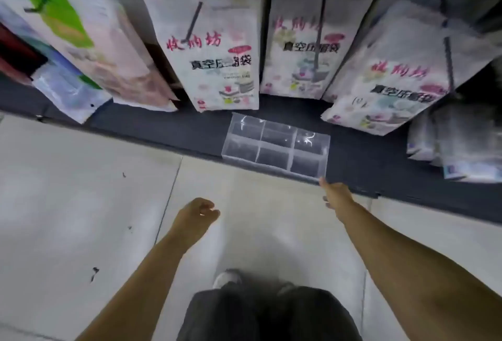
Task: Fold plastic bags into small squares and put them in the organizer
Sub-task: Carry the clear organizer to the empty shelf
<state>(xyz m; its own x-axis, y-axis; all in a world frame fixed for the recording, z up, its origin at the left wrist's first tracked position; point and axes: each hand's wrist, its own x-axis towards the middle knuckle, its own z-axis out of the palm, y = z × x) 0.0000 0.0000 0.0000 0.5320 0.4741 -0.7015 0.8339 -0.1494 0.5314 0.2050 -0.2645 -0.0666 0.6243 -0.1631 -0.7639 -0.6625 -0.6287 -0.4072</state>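
- A clear plastic six-compartment organizer [276, 145] sits on a dark flat base strip [380, 155] that runs along the foot of a display. Its near long wall lies just beside the strip's front edge, where the pale tiled floor [81, 191] begins.
- The right hand [335, 193] reaches forward with fingers stretched and slightly apart, holding nothing. Its foremost fingertip is at the organizer's near right corner; the blur hides whether it touches.
- The left hand [199, 213] hangs over the floor, well apart from the organizer, with fingers loosely curled around nothing.
- Open floor spreads to the left of and between both arms, crossed by a thin tile joint [168, 199] and marked by a few dark specks [93, 272].
- White printed packets with red and black characters [217, 55] hang close above and behind the organizer. The one on the right [394, 82] tilts over the strip near the organizer's far right corner.
- A green-and-white packet [62, 14] hangs further left.
- Below, a pale shoe [226, 278] and dark trousers [271, 313] stand on the tiles.
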